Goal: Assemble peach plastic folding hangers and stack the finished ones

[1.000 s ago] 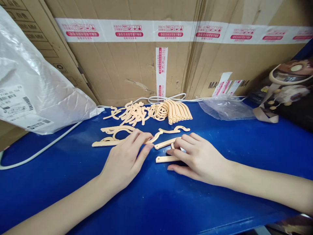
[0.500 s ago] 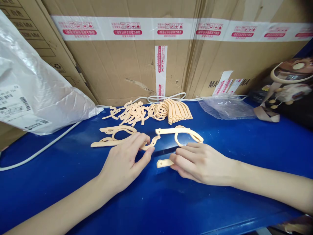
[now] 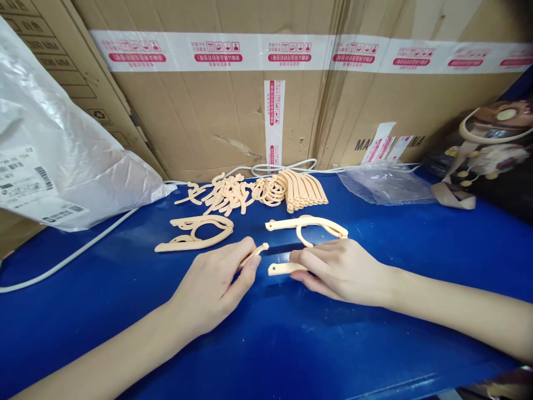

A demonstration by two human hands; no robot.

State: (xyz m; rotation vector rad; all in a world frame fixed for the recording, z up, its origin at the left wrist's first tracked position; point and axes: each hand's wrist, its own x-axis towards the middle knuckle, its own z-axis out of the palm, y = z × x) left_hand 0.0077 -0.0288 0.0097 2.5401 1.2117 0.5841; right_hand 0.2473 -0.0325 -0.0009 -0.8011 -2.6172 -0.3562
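Observation:
Pinched between the thumb and fingers of my left hand is a small curved beige hook piece, seen nearly edge-on with its tip pointing right. My right hand grips the near arm of a beige plastic folding hanger; a hole shows at that arm's left end. The hanger's far arm and part of a ring stand out beyond my knuckles, and its right end is partly covered by my hand. Left of it, behind my left hand, lies another folded hanger with a ring between its arms.
Toward the back lie a heap of loose beige hooks, several rings and a row of curved arms. A clear plastic bag, a white parcel bag, a white cable and cardboard boxes surround the blue table.
My left hand has turned the hook piece from broadside to nearly edge-on and lowered it slightly. The near hanger arm in my right hand has risen a little toward the far arm.

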